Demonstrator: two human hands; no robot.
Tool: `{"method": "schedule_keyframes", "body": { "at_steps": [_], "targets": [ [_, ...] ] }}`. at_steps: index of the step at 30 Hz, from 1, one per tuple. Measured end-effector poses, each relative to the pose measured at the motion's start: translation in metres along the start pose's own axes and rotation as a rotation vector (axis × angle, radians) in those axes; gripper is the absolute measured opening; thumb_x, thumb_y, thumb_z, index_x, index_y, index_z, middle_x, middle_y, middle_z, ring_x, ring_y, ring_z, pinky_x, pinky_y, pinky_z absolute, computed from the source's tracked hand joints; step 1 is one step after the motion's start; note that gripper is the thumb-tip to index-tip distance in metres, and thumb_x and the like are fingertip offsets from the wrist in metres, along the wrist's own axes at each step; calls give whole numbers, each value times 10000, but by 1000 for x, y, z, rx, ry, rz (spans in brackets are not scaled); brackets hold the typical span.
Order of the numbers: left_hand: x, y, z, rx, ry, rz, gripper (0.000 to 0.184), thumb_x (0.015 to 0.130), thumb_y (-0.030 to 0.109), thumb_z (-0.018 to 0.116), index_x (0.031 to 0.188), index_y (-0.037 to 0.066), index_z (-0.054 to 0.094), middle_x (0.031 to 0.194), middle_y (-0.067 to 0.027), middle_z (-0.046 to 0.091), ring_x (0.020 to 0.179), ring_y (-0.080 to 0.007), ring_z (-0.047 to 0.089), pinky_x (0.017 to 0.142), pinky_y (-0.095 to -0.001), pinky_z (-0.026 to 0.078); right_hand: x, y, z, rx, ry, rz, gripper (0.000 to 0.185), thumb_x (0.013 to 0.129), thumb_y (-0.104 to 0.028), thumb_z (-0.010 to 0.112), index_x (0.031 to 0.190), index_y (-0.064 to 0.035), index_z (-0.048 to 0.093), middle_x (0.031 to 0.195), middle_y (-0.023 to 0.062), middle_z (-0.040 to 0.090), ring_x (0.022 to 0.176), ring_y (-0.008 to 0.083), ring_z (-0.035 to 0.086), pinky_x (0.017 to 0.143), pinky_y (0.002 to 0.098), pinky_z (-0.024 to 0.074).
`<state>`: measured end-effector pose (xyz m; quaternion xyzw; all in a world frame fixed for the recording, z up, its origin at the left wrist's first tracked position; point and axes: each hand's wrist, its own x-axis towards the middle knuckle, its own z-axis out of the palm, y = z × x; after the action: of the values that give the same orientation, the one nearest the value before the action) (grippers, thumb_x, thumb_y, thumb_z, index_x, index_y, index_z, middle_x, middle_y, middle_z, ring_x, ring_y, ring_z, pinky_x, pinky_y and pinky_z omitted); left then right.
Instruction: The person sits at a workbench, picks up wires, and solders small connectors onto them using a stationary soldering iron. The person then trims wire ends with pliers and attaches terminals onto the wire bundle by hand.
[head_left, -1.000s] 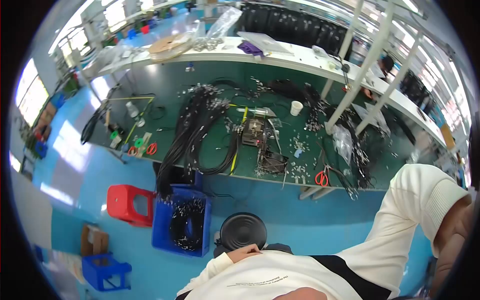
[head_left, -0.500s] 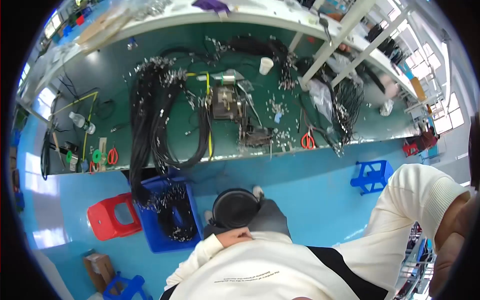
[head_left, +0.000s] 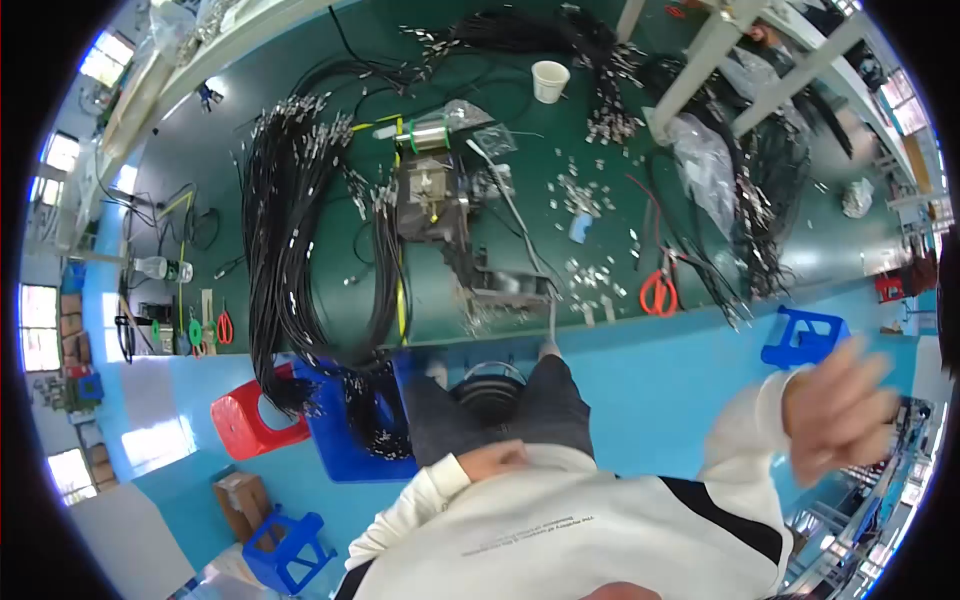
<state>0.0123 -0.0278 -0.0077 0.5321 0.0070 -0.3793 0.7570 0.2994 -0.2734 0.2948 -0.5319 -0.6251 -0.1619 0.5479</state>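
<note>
Since the earlier frames, the person's right hand (head_left: 840,415) has come away from the right edge of the view and out over the floor, and the seat between the legs now sits closer under the counter (head_left: 220,150). Its fingers are spread, blurred and holding nothing visible, near a blue stool (head_left: 805,335). At the waist, the left hand (head_left: 492,460) still rests against the white sweatshirt (head_left: 600,510); its fingertips are partly hidden, so whether they grip the cloth cannot be told. Ahead on the counter stands a small machine (head_left: 428,200), with a thick bundle of black cables (head_left: 275,240) to its left, hanging over the edge toward a blue bin (head_left: 335,435). Red-handled scissors (head_left: 658,292) lie right of the machine, near small scattered pieces (head_left: 580,190).
</note>
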Motion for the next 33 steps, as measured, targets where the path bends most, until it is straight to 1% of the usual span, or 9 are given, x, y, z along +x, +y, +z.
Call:
{"method": "schedule_keyframes", "body": {
  "at_steps": [4,6,8,10,12,14,19,27,33],
  "targets": [
    [14,-34,-42,-36,-29,35,144,939,134,601,1045,38,590,963,-35,610,824,-106,516,733,-225,427,-122,78,97,1377,-570,706,141,914,-92,600,987,3,675,985,100,684,903,213,633,832,351,488],
    [32,-25,-80,139,-31,48,131,932,129,611,1023,34,604,958,-37,609,823,-110,517,728,-225,425,-232,88,166,1446,-622,1143,154,920,-102,597,1013,-2,668,986,90,685,888,192,622,813,307,484],
    [34,-45,-100,301,-27,57,120,926,123,620,1000,29,618,952,-38,608,822,-113,518,723,-226,423,-318,86,231,872,-467,1507,124,880,-82,607,959,-17,678,925,64,689,821,157,608,770,270,480],
    [57,-78,-122,305,-19,168,119,927,132,617,975,23,631,942,-39,607,804,-120,517,716,-232,424,-388,107,280,130,-158,1456,103,811,-59,603,863,-18,681,841,57,688,722,195,607,739,289,479],
    [76,-102,-155,352,-28,261,128,928,140,614,949,18,645,933,-41,606,787,-128,517,709,-237,424,-464,151,296,-332,-271,1198,179,857,-169,587,948,-41,674,959,114,690,913,301,617,818,371,478],
    [81,-131,-166,380,-52,248,138,930,148,611,946,16,647,932,-44,605,778,-134,516,702,-241,424,-555,188,320,-750,-583,1360,509,804,-365,626,1209,-61,574,1251,224,545,1037,424,543,824,458,446],
    [74,-188,-143,371,-13,222,176,935,173,597,927,7,655,915,-56,603,738,-154,514,677,-251,422,-551,201,337,-877,-733,1558,971,770,-620,565,1506,-119,179,1438,357,239,1148,524,425,883,567,373],
    [66,-187,-143,721,618,257,196,917,155,580,866,-14,663,810,-79,628,669,-164,524,631,-254,418,-539,218,345,-861,-769,1554,986,774,-644,548,1523,-154,132,1433,391,224,1120,505,487,916,518,344],
    [63,-200,-110,759,723,316,199,905,141,571,850,-27,664,768,-83,641,631,-174,527,609,-260,422,-536,217,350,-840,-723,1524,976,787,-638,537,1526,-156,120,1442,387,217,1107,507,495,949,504,318]
  ]
}}
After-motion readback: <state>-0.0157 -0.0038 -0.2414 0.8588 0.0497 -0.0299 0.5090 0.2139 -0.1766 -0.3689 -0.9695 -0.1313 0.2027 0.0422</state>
